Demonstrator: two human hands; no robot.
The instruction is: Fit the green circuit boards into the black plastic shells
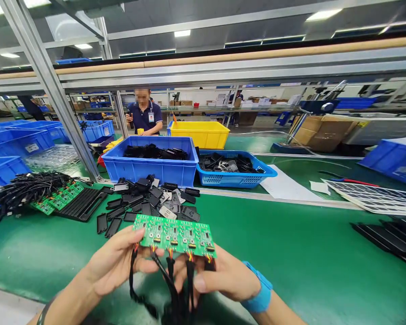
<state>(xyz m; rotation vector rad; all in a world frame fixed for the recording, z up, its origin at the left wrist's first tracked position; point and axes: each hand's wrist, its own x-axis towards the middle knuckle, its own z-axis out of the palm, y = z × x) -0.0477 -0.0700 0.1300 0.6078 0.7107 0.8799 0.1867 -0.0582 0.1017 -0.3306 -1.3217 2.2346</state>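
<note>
A: What is held, and where?

B: A green panel [174, 237] is held above the surface [274, 239], at the near middle. Its left end is pinched by the left hand [117, 262], with the thumb laid on top and the fingers tucked beneath.

A: And the right hand [225, 273]?

B: It is curled, apparently around the cables [190, 280] below the panel's right part. The thumb is seen beside them, but the fingers are partly hidden. Whether the panel's underside is also supported by it cannot be made out.

A: Which step is in hand?

B: Handling of the wired panel, it may be judged: the cables are joined along the near edge by coloured wires [190, 256], and the panel seems to be steadied while they are gathered.

A: What is called for by the next move?

B: Firm support at the left end, presumably, and enough slack in the cables that the joints are not strained.

A: What is placed around?

B: Farther off, loose cases [149, 201] are heaped before a blue bin [149, 168] and a basket [237, 180]. To the left, other panels [64, 198] are rested on a black tray [86, 205].
</note>
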